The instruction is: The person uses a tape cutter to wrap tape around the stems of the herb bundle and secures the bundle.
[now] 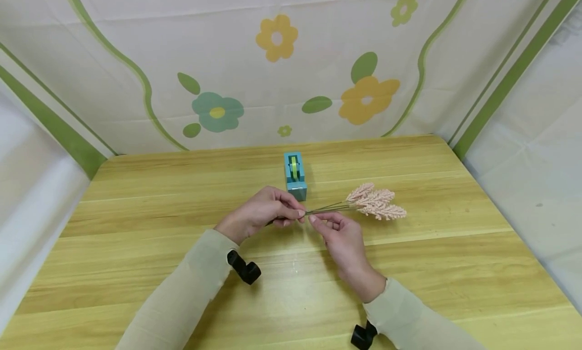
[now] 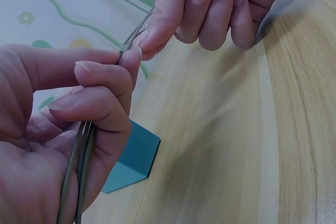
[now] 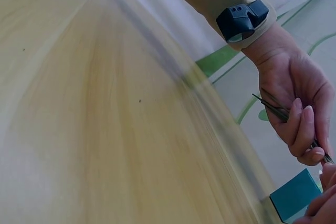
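Note:
A small bunch of pink artificial flower sprigs (image 1: 376,202) points to the right, its thin dark green stems running left into both hands. My left hand (image 1: 269,211) grips the stems (image 2: 84,161), with fingers curled round their lower part and thumb and forefinger pinching them higher up. Close beside that pinch, my right hand (image 1: 344,241) pinches the stems between thumb and forefinger, its other fingers curled. Just beyond the hands stands a blue tape dispenser (image 1: 297,192) with a yellow-green roll (image 1: 294,168). The stem ends (image 3: 262,101) stick out past the left palm in the right wrist view.
The wooden table (image 1: 136,198) reaches back to a white cloth (image 1: 159,32) printed with flowers and green lines. Pale cloth also hangs on both sides. Each wrist carries a black camera, one on the left sleeve (image 1: 200,259).

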### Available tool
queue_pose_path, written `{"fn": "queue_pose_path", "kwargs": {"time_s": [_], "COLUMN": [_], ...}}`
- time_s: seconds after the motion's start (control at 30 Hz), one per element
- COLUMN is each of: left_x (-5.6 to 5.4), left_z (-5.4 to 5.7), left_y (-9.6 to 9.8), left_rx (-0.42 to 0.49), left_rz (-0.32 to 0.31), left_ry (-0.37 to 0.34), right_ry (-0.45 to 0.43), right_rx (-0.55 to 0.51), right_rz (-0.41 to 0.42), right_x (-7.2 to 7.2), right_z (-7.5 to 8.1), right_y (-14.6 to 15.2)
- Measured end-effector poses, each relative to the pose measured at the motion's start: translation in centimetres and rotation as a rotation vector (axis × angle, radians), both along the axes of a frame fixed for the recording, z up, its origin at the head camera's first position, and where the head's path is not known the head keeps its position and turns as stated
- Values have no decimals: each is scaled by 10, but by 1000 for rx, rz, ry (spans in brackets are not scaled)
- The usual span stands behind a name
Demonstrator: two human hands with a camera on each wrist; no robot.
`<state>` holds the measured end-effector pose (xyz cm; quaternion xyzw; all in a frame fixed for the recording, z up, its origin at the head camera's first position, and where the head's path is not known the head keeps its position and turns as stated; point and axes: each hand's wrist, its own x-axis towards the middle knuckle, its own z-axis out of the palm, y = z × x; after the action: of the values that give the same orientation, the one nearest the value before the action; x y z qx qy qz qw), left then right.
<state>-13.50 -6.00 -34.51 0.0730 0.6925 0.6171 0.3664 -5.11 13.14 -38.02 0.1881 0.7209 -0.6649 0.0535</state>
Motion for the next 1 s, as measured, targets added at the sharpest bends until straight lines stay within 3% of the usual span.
{"fn": "queue_pose_path", "kwargs": {"time_s": [0.63,1.0], "left_x": [0,1], "left_z": [3,-2], "left_y": [-3,-4], "left_rx": [22,27], "left_rz": [-21,-22], "left_ry": [18,38], "right_ry": [-44,-46], "right_rx": [-57,-80], "right_rz": [-8,-6], "right_x": [0,-3], "right_z": [3,5], "right_y": [-2,1]}}
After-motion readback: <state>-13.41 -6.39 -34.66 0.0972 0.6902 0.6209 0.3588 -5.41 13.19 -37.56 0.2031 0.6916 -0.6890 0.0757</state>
